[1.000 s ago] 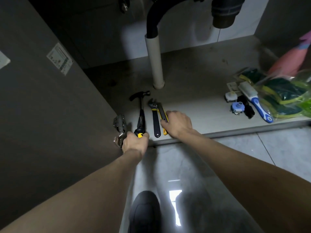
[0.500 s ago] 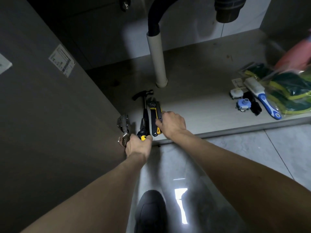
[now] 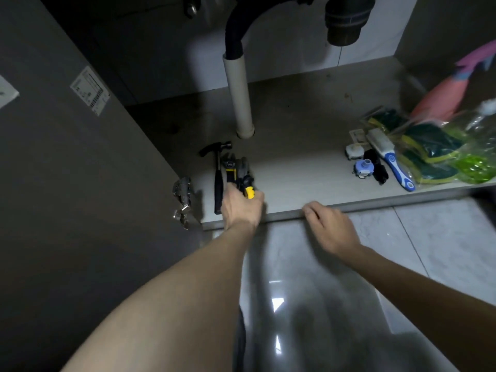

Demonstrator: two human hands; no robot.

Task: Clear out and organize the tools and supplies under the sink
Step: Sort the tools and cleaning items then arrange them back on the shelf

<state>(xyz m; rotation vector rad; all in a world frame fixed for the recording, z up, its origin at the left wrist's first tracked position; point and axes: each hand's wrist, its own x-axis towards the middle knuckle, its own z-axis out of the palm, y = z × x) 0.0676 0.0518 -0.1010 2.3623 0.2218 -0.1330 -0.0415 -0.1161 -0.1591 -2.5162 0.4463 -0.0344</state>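
Just in front of the white drain pipe [image 3: 239, 98], the hammer [image 3: 218, 174], wrench [image 3: 230, 167] and yellow-handled pliers [image 3: 245, 178] lie bunched together on the cabinet floor [image 3: 295, 170]. Left hand [image 3: 241, 206] rests over their handles, can't tell how tightly it grips. Right hand [image 3: 331, 228] hangs loosely curled and empty at the floor's front edge, off to the pipe's right.

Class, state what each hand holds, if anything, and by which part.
The left hand grips the yellow-and-black tools at their handle ends. The right hand holds nothing, near the cabinet floor's front edge.
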